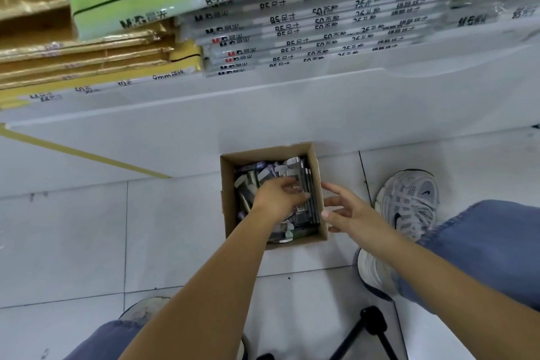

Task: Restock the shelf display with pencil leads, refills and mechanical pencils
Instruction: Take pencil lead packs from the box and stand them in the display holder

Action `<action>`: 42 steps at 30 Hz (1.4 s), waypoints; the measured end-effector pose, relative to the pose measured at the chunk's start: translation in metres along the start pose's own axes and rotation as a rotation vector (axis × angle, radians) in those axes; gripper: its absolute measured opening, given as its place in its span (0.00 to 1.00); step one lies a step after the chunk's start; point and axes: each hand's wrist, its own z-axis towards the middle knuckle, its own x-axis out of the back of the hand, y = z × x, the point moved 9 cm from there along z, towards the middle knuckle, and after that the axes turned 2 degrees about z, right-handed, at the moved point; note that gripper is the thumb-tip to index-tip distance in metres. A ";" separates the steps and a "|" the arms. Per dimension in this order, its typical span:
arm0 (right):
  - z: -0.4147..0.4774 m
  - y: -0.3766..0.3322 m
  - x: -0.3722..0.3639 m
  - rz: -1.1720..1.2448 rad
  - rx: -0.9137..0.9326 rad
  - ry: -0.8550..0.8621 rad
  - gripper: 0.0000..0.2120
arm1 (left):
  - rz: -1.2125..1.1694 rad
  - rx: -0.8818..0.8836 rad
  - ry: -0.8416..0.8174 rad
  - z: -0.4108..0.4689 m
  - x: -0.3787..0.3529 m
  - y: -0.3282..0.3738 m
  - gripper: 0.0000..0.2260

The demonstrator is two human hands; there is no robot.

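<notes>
Reaching into a small brown open-topped cardboard box [230, 184], the left hand [277, 199] has its fingers curled over the tops of grey-and-purple carded stationery packs [251, 181] that stand on edge along the box's right wall. This reads as a grip on several pkts at once, prob. to lift a batch rather than singles. Pack type (leads, refills or pencils) is too blurred to tell.

The right hand [347, 213] sits just outside the same right wall, fingers straight and spread, thumb out, holding nothing. Contact w/ the wall cannot be confirmed. Judged purpose: to steady the light box or to receive the batch.

The box stands on the pale tiled floor [73, 242], far edge against the white shelf base panel [175, 131], i.e. stock kept directly below the point of use. Box approx. full; pkts jumbled at the left side, filed upright at the right.

The shelf above carries stacked wrapped loose-leaf paper packs [321, 20]; no pencil display in view.

Assessment: pick-up stage, restock judged early. Risk: loose pkts slipping from a multi-pack grip.
</notes>
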 end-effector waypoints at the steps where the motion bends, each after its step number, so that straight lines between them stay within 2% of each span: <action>1: 0.000 0.000 0.000 0.003 -0.001 0.001 0.25 | 0.022 -0.020 -0.006 0.000 -0.002 0.002 0.24; 5: 0.000 -0.001 0.001 -0.001 -0.005 -0.012 0.24 | 0.174 -0.082 0.010 -0.001 -0.006 0.011 0.17; 8: 0.001 -0.002 0.000 -0.019 -0.002 -0.033 0.24 | 0.238 -0.120 0.077 -0.004 -0.005 0.014 0.15; 12: 0.000 -0.003 0.000 -0.028 0.002 -0.023 0.24 | 0.131 -0.130 0.103 -0.007 -0.007 0.009 0.17; 17: -0.001 -0.005 -0.001 -0.036 -0.003 -0.024 0.24 | -0.092 -0.048 0.000 -0.007 -0.013 -0.003 0.20; 20: -0.001 -0.006 -0.001 -0.042 -0.007 -0.024 0.24 | -0.052 -0.057 -0.014 -0.003 -0.013 0.000 0.19; 26: -0.001 -0.004 0.000 -0.037 -0.010 -0.018 0.24 | 0.035 -0.097 0.146 -0.003 -0.011 0.003 0.15; 32: 0.000 -0.006 -0.001 -0.039 -0.011 -0.018 0.25 | -0.120 -0.110 0.195 -0.011 -0.010 -0.008 0.16; 37: -0.002 -0.007 -0.002 -0.027 -0.011 -0.027 0.23 | -0.311 -0.048 0.086 -0.011 -0.013 -0.018 0.17; 42: -0.003 -0.008 -0.002 -0.041 -0.015 -0.026 0.22 | -0.317 -0.036 0.025 -0.007 -0.020 -0.019 0.19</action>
